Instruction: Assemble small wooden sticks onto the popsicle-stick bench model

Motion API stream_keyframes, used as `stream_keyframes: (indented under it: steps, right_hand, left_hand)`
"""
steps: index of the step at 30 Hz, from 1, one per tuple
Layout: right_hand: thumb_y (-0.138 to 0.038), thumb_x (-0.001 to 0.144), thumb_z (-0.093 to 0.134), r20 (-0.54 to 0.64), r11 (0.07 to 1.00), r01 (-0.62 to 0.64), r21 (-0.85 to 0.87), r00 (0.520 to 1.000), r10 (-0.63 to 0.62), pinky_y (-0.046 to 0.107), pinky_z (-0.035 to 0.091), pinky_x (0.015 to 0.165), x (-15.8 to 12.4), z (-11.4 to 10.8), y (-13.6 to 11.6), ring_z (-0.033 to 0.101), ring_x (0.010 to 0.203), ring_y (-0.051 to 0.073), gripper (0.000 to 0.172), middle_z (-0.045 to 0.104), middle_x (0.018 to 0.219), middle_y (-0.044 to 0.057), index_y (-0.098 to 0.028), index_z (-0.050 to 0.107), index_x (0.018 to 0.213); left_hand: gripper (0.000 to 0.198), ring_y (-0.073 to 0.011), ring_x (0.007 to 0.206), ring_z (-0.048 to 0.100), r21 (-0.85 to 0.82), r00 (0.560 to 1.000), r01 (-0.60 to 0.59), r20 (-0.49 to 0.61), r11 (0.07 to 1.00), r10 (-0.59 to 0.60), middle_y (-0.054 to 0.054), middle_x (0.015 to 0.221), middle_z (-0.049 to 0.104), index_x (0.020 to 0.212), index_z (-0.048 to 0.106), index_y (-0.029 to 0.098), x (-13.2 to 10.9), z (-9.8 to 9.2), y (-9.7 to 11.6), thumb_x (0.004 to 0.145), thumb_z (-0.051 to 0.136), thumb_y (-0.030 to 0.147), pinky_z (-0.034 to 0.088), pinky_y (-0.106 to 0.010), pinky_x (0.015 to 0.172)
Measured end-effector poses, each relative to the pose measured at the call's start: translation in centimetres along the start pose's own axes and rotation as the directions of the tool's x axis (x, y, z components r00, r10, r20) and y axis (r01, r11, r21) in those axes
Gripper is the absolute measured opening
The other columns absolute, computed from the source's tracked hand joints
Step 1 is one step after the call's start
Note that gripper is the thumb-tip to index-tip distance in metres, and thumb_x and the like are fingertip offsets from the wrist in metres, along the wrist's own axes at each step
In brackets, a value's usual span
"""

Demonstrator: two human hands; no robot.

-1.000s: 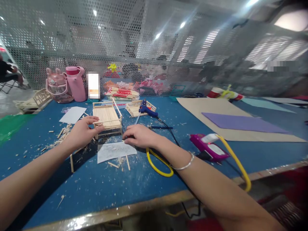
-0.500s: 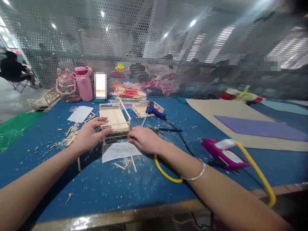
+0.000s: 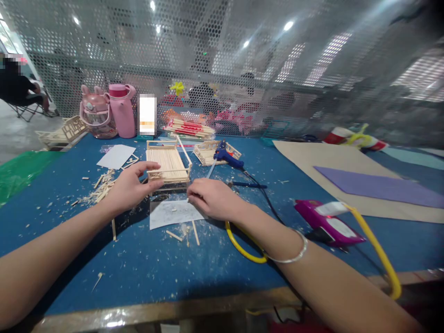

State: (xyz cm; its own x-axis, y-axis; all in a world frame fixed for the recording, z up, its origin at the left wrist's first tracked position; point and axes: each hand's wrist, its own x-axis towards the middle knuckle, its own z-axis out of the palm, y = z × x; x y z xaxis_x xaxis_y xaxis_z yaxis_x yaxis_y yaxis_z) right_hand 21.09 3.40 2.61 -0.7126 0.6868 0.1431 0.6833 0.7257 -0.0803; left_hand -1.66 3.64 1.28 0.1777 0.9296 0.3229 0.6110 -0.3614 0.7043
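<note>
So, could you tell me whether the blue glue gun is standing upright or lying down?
Lying down: the blue glue gun rests on its side on the blue table, nozzle toward the stick frame.

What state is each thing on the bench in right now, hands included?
Left hand: grip on the near left corner of the stick frame.
Right hand: fingers curled, resting at the paper sheet's edge; contents hidden.
Stick frame: upright, one long stick leaning up from it.
Paper sheet: flat, dusted with scraps.
Glue gun: lying down, corded.
Pink bottle: upright, lid on.
</note>
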Motion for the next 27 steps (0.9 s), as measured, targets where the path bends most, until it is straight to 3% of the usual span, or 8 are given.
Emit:
stream_keyframes:
  steps: [3, 6, 11, 16, 22, 27]
  right_hand:
    - [-0.02, 0.086, 0.042, -0.071, 0.998, -0.026, 0.056, 0.997, 0.03, 0.024, 0.036, 0.065, -0.1, -0.3, 0.0, 0.051, 0.071, 0.013, 0.016, 0.061, 0.079, 0.005, -0.015, 0.058, 0.083]
    - [-0.022, 0.088, 0.039, -0.112, 0.997, -0.02, 0.076, 0.993, 0.028, 0.024, 0.036, 0.064, 0.0, -0.3, -0.1, 0.052, 0.07, 0.013, 0.019, 0.062, 0.078, 0.004, -0.016, 0.057, 0.084]
    - [-0.027, 0.09, 0.036, -0.155, 0.997, 0.033, -0.067, 0.987, -0.043, 0.024, 0.032, 0.056, 0.8, -0.7, -0.5, 0.053, 0.062, 0.012, 0.026, 0.065, 0.073, 0.004, -0.016, 0.059, 0.084]
    - [-0.027, 0.091, 0.035, -0.304, 0.978, 0.046, -0.205, 0.947, -0.109, 0.025, 0.031, 0.055, 2.1, -1.0, -0.5, 0.057, 0.064, 0.012, 0.029, 0.068, 0.077, 0.004, -0.016, 0.061, 0.088]
    - [-0.026, 0.092, 0.035, -0.337, 0.947, 0.031, -0.319, 0.93, -0.144, 0.027, 0.031, 0.057, 2.6, 0.3, -0.1, 0.058, 0.065, 0.013, 0.029, 0.069, 0.08, 0.004, -0.016, 0.062, 0.094]
    - [-0.026, 0.092, 0.034, -0.332, 0.95, 0.019, -0.312, 0.935, -0.128, 0.027, 0.032, 0.058, 2.7, 0.8, -0.3, 0.057, 0.065, 0.013, 0.03, 0.069, 0.077, 0.004, -0.015, 0.063, 0.096]
  left_hand:
    - [0.056, -0.0221, 0.106, 0.054, 0.026, 0.999, -0.035, 0.013, 0.999, 0.035, -0.01, 0.116, 0.059, 0.12, 0.048, 0.016, 0.1, -0.2, 0.4, 0.07, 0.063, 0.036, 0.039, -0.038, 0.095]
    - [0.071, -0.023, 0.102, 0.058, 0.016, 0.991, -0.074, 0.113, 0.997, 0.072, -0.011, 0.11, 0.063, 0.13, 0.037, 0.017, 0.8, -0.4, 1.1, 0.067, 0.066, 0.032, 0.04, -0.037, 0.091]
    - [0.081, -0.0228, 0.088, 0.063, 0.089, 0.966, -0.127, 0.239, 0.988, 0.103, -0.008, 0.098, 0.067, 0.135, 0.031, 0.02, 2.1, -0.5, 2.5, 0.063, 0.067, 0.023, 0.045, -0.032, 0.079]
    - [0.077, -0.0196, 0.079, 0.064, 0.01, 0.973, -0.112, 0.204, 0.994, 0.108, -0.006, 0.091, 0.068, 0.135, 0.033, 0.02, 2.3, 0.0, 2.5, 0.065, 0.065, 0.023, 0.047, -0.028, 0.071]
    - [0.068, -0.0173, 0.08, 0.064, -0.191, 0.973, -0.116, 0.173, 0.975, 0.15, -0.005, 0.087, 0.069, 0.132, 0.038, 0.019, 2.0, 0.6, 1.8, 0.069, 0.064, 0.027, 0.049, -0.028, 0.072]
    - [0.066, -0.0162, 0.075, 0.064, -0.239, 0.98, -0.106, 0.139, 0.965, 0.142, -0.005, 0.084, 0.069, 0.13, 0.041, 0.016, 1.9, 0.8, 1.8, 0.069, 0.064, 0.028, 0.05, -0.028, 0.07]
